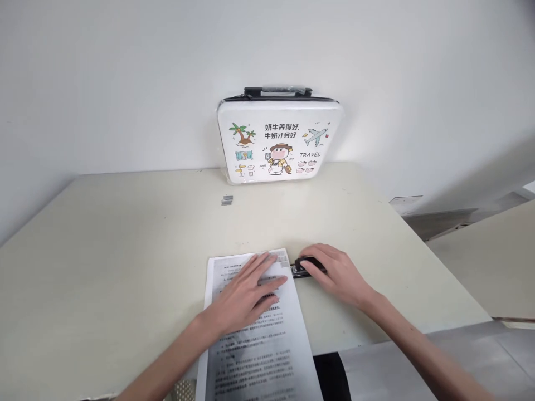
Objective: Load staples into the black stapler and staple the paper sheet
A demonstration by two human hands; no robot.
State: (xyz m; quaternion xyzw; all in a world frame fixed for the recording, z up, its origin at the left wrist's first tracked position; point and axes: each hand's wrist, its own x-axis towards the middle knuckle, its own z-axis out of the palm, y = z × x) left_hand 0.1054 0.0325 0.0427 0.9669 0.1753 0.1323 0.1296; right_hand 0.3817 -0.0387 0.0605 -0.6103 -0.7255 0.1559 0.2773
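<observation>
A stack of printed paper sheets point(254, 356) lies on the table, its lower end reaching the near edge of the view. My left hand point(251, 287) rests flat on the upper part of the sheets, fingers spread. Just right of the paper's upper right edge, my right hand point(330, 270) is wrapped around a black stapler point(298, 271). The stapler's front end meets the paper's edge; whether the sheets sit between its jaws cannot be made out. My right palm and fingers hide most of the stapler.
A white case point(280, 142) with cartoon prints and a black handle stands against the wall at the back of the pale table point(125, 250). Small strips of staples point(227, 200) lie before it. Another table surface point(493, 262) is at the right, beyond a gap.
</observation>
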